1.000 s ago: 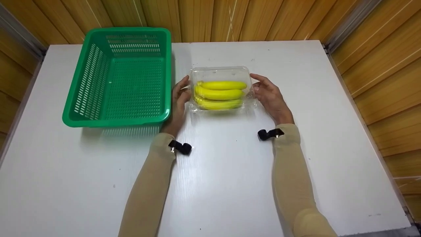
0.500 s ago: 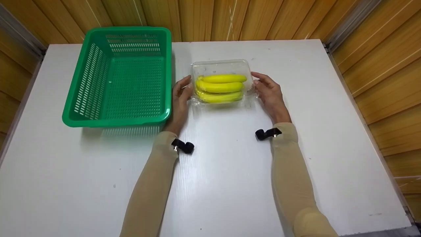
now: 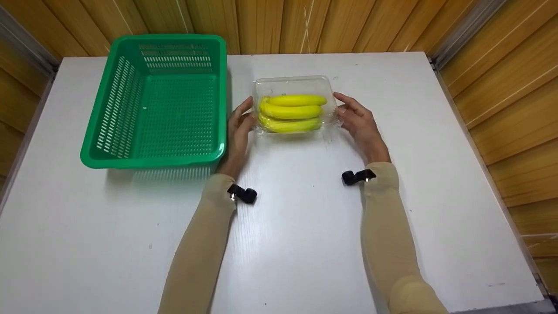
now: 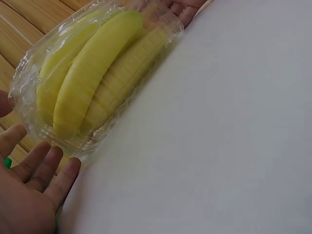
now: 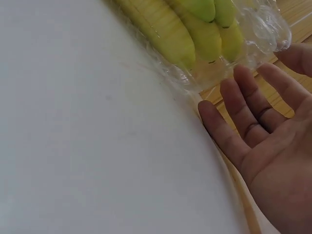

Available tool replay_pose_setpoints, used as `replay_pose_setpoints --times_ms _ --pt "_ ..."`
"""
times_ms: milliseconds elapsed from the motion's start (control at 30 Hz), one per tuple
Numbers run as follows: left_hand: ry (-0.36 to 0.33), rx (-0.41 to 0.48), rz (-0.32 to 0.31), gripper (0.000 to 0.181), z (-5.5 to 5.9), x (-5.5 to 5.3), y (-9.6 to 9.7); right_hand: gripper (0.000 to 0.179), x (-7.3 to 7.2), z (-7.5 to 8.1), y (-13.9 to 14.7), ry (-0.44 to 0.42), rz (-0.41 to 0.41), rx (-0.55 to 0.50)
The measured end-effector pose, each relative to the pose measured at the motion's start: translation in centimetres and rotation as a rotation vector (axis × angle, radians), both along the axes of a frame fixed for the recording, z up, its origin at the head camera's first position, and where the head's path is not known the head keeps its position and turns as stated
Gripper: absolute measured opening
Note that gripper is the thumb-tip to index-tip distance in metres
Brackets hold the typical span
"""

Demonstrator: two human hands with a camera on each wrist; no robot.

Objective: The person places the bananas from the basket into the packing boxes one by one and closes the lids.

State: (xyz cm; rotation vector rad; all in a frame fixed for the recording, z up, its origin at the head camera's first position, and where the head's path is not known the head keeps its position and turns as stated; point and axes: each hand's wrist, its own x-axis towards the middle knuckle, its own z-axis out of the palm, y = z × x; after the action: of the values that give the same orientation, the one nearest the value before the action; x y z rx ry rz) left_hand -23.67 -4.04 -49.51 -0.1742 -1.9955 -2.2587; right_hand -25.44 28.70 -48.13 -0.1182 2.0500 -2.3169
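A clear plastic box [image 3: 289, 87] with several yellow bananas [image 3: 292, 112] in it sits at the far middle of the white table. At its left end is my left hand [image 3: 240, 131], fingers fairly straight, fingertips right at the box's side. The right hand [image 3: 361, 126] is at the opposite end in the same way, its index finger and thumb at the box's edge. In the left wrist view the bananas [image 4: 95, 73] show through the crinkled clear wall, with the left fingers [image 4: 63, 180] spread below it. The right fingers [image 5: 224, 126] reach toward the box's lower edge.
A green plastic basket [image 3: 220, 131] with slotted walls stands left of the box, close beside the left hand and forearm. Wood-panelled walls [image 3: 279, 26] border the white table [image 3: 296, 244] at the back and sides.
The box with the bananas has moved away from the person, toward the back of the table, mostly in the first half second. Both hands have stayed at its ends.
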Motion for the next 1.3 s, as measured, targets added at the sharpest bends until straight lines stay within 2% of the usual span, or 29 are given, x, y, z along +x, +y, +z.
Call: replay_pose_setpoints --times_ms 267,500,733,967,1300 --pt "0.034 -0.087 0.044 0.055 0.0 0.9 0.1 0.059 0.5 0.7 0.9 -0.026 0.088 0.010" --pt "-0.015 -0.217 0.055 0.059 0.4 1.2 0.1 0.075 0.8 1.0 1.6 -0.064 0.127 0.000" --pt "-0.005 -0.110 0.039 0.059 0.2 1.0 0.2 0.070 0.8 1.0 1.7 -0.101 0.130 -0.010" --pt "-0.044 -0.067 0.017 0.059 0.4 1.1 0.2 0.065 0.7 1.1 1.5 -0.106 0.097 0.013" --pt "-0.001 0.050 -0.006 0.060 0.5 0.9 0.6 0.062 0.7 1.1 1.4 -0.092 0.102 0.031"
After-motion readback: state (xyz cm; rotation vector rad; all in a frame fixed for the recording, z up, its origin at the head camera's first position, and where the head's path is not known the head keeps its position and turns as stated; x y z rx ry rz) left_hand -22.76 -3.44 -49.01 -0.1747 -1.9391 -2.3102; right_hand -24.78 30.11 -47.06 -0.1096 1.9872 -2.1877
